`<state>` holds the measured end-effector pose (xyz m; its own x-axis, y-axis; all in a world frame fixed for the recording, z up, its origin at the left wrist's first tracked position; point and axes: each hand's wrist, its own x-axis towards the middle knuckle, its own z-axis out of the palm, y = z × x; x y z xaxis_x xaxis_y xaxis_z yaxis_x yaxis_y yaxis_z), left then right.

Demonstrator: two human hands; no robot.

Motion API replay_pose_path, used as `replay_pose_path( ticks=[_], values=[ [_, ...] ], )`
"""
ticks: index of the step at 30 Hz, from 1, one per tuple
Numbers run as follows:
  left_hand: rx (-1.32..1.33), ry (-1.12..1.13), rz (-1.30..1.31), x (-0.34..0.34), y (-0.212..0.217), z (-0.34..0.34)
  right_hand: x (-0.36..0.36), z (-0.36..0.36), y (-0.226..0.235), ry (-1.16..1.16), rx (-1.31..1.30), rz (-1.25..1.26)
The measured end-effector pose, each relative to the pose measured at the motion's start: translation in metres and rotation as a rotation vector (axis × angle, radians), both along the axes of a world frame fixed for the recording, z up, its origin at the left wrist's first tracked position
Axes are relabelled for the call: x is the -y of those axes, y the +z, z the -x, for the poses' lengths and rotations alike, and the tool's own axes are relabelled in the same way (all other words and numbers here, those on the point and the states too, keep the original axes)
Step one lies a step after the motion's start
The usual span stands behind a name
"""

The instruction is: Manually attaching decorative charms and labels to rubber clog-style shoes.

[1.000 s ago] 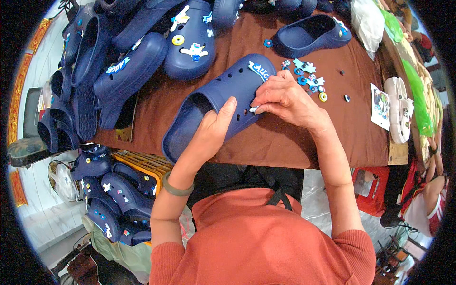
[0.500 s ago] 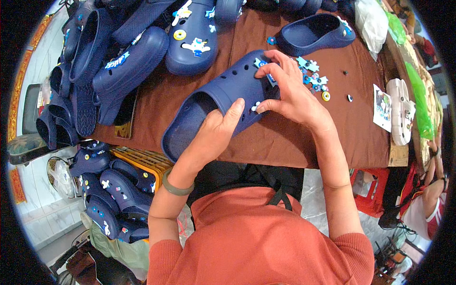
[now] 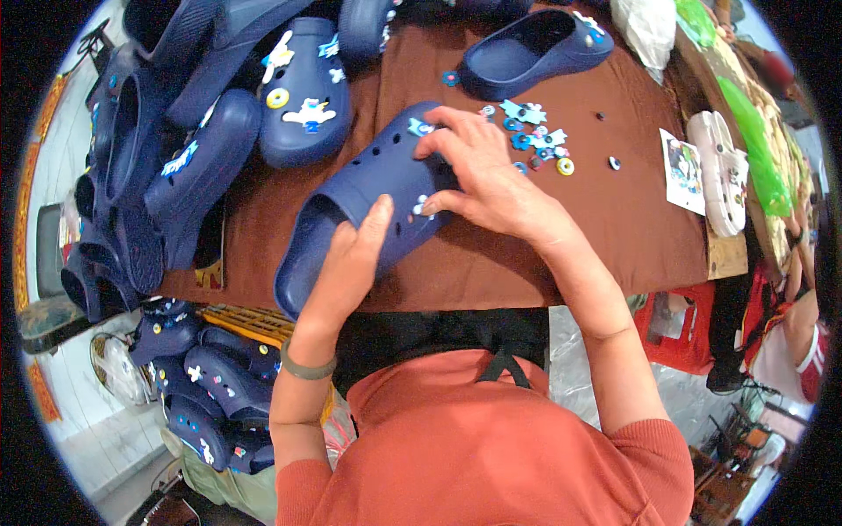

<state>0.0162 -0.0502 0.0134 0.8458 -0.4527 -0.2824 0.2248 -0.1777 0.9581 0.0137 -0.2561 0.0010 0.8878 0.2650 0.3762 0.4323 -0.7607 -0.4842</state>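
While the left hand (image 3: 355, 259) is gripping the navy clog (image 3: 368, 180) near the tabletop (image 3: 517, 272)'s front edge, toe pointing back-right, the right hand (image 3: 491, 180), grip spread, is sitting toe-side, thumb touching a white charm (image 3: 420, 207).

Brown-clothed table (image 3: 465, 272); grey marbled floor (image 3: 568, 351) beneath; at far left, pale marbled panelling (image 3: 70, 386), probably a wall

Held navy clog (image 3: 373, 180) partly hidden behind right hand (image 3: 493, 182)
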Motion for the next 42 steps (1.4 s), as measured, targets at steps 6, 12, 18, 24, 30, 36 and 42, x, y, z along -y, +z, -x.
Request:
replay_pose_path(
  ticks=[6, 12, 18, 24, 30, 36, 42],
  values=[
    [0.005, 0.068, -0.012, 0.0, 0.0, 0.001, 0.043, -0.024, -0.014, -0.142, 0.067, -0.491],
    [0.319, 0.092, -0.06, -0.01, -0.034, -0.004, 0.111, -0.021, -0.01, -0.448, -0.335, -0.618],
    [0.069, 0.054, 0.08, -0.007, -0.021, -0.005, 0.117, -0.019, -0.027, -0.478, -0.485, -0.116],
    [0.013, 0.071, 0.004, -0.004, -0.014, -0.006, 0.105, -0.012, -0.024, -0.374, -0.14, 0.345],
    [0.07, -0.029, 0.097, -0.005, -0.01, -0.006, 0.073, -0.011, 0.006, -0.296, -0.435, -0.258],
    [0.01, -0.033, 0.202, -0.004, -0.008, -0.006, 0.012, -0.001, 0.015, 0.096, -0.211, -0.557],
    [0.147, -0.089, 0.119, -0.009, -0.021, -0.011, -0.035, 0.007, -0.014, 0.361, 0.425, -0.306]
  ],
)
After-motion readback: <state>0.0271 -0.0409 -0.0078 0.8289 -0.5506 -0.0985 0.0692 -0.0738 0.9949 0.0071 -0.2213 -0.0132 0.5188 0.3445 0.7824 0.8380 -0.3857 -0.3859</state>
